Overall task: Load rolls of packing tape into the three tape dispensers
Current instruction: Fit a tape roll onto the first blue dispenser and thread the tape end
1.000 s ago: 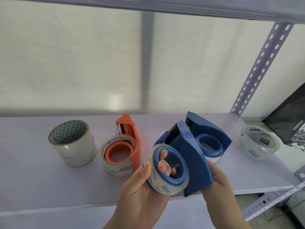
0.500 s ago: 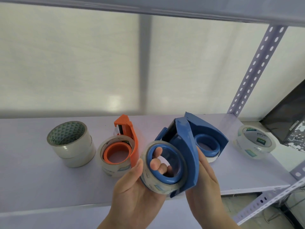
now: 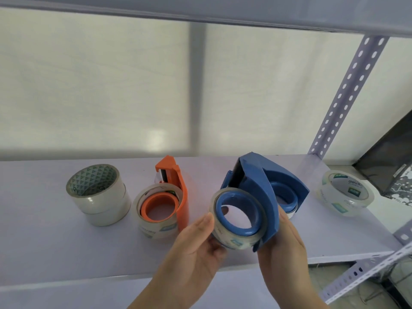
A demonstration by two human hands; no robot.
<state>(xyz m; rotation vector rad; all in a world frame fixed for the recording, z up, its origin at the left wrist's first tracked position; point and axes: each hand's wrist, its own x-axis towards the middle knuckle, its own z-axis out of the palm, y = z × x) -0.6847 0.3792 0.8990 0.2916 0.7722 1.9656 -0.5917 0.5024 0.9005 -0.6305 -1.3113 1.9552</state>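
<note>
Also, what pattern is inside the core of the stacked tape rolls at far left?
Green triangles on a pale ground line the top roll's core, shown in the head view.

Shelf [image 3: 55,253], L→R: stacked rolls [image 3: 98,195], loaded dispenser [image 3: 165,204], held dispenser [image 3: 254,197], loose roll [image 3: 345,192].

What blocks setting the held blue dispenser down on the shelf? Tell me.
Nothing visible does. The held blue dispenser hangs above bare shelf, between the orange dispenser and the second blue dispenser.

Pale metal shelf [image 3: 55,253] before frosted window [image 3: 100,85].
</note>
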